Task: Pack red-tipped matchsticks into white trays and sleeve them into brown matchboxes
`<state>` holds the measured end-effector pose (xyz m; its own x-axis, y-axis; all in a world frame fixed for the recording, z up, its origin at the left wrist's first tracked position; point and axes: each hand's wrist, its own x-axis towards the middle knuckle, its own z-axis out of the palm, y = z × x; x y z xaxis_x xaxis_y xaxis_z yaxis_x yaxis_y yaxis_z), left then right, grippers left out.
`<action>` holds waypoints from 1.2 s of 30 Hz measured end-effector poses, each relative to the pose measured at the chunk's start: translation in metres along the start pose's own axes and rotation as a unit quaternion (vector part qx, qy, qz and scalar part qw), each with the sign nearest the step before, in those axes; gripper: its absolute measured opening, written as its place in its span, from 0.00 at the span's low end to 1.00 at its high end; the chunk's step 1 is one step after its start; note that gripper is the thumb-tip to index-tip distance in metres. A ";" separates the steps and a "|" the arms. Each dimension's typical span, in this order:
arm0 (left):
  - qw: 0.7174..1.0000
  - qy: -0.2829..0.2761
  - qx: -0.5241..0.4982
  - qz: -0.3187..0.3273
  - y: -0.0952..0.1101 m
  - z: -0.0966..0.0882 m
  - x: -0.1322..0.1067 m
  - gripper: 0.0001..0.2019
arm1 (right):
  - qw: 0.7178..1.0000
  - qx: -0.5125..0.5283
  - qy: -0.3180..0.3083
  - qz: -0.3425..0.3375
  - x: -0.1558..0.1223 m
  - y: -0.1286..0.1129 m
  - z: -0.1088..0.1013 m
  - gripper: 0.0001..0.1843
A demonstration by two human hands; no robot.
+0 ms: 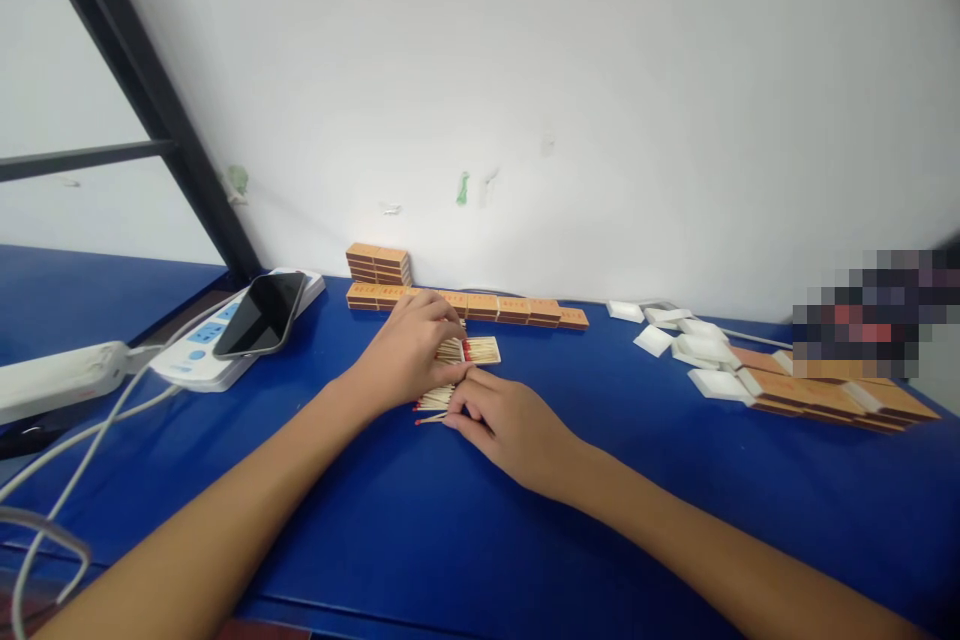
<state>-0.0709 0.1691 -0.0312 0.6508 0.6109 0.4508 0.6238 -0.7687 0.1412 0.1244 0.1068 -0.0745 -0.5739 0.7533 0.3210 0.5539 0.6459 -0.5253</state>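
Note:
My left hand [416, 345] curls around a small white matchbox tray [463, 351] with matches in it, its thumb low and its fingers over the top. Beside it lies another filled tray [484, 350], the red match heads pointing left. A pile of loose matches [431, 402] with red heads rests on the blue table just below my left hand. My right hand [514, 430] is closed at the pile's right side, thumb and index finger at the match ends. Its fingertips meet the left thumb, and they partly hide the matches between them.
Closed orange matchboxes [480, 306] form a row along the wall, with a taller stack [377, 263] at its left. Empty white trays [701, 348] and orange sleeves [810, 395] lie at right. A phone [261, 315] rests on a power strip [199, 360] at left, near white cables [97, 430].

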 end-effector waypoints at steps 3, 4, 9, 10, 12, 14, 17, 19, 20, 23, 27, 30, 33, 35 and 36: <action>1.000 -0.004 -0.002 -0.002 0.000 0.000 0.000 0.12 | 1.000 -0.006 -0.020 -0.012 -0.001 0.000 -0.002 0.06; 1.000 -0.005 -0.001 -0.002 0.000 0.000 0.000 0.12 | 1.000 -0.009 -0.024 -0.016 -0.001 0.000 -0.003 0.05; 1.000 -0.004 0.004 0.002 0.000 0.001 0.000 0.13 | 0.999 -0.009 -0.018 -0.024 -0.002 0.001 -0.003 0.03; 1.000 -0.003 0.006 0.003 -0.001 0.001 0.000 0.13 | 1.000 -0.012 -0.016 -0.024 -0.002 0.001 -0.003 0.01; 1.000 -0.004 0.008 0.006 -0.001 0.002 -0.001 0.13 | 0.999 -0.020 -0.013 -0.027 -0.002 0.001 -0.003 0.01; 1.000 -0.004 0.008 0.008 -0.002 0.003 -0.001 0.13 | 0.999 -0.023 -0.012 -0.035 -0.001 0.001 -0.003 0.01; 1.000 -0.001 0.008 0.010 -0.002 0.003 -0.001 0.14 | 0.999 -0.013 -0.010 -0.042 -0.001 0.000 -0.004 0.02; 1.000 -0.002 0.008 0.010 -0.002 0.004 -0.001 0.14 | 0.999 -0.007 -0.012 -0.035 0.000 0.000 -0.003 0.03; 1.000 -0.004 0.008 0.010 -0.002 0.004 -0.001 0.14 | 0.999 -0.006 -0.013 -0.029 0.000 -0.001 -0.003 0.03; 1.000 -0.007 0.008 0.014 -0.002 0.004 -0.001 0.15 | 1.000 -0.009 -0.015 -0.014 0.000 -0.003 -0.002 0.04; 1.000 -0.005 0.013 0.020 -0.005 0.006 -0.002 0.14 | 1.000 -0.014 -0.010 -0.026 -0.002 -0.001 -0.005 0.04; 1.000 -0.006 0.011 0.018 -0.006 0.007 -0.002 0.15 | 0.997 -0.047 0.049 -0.035 -0.004 0.007 -0.015 0.03; 1.000 -0.005 0.009 0.019 -0.005 0.006 -0.002 0.15 | 0.984 -0.121 0.123 -0.035 -0.005 0.020 -0.027 0.12; 1.000 -0.006 0.008 0.020 -0.005 0.006 -0.002 0.14 | 0.978 -0.160 0.130 -0.033 -0.006 0.028 -0.033 0.16; 1.000 -0.006 0.008 0.020 -0.005 0.006 -0.002 0.14 | 0.977 -0.171 0.121 -0.031 -0.006 0.031 -0.034 0.16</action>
<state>-0.0727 0.1722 -0.0377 0.6800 0.5820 0.4459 0.6041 -0.7894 0.1090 0.1661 0.1264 -0.0659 -0.4766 0.6913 0.5431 0.7154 0.6640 -0.2174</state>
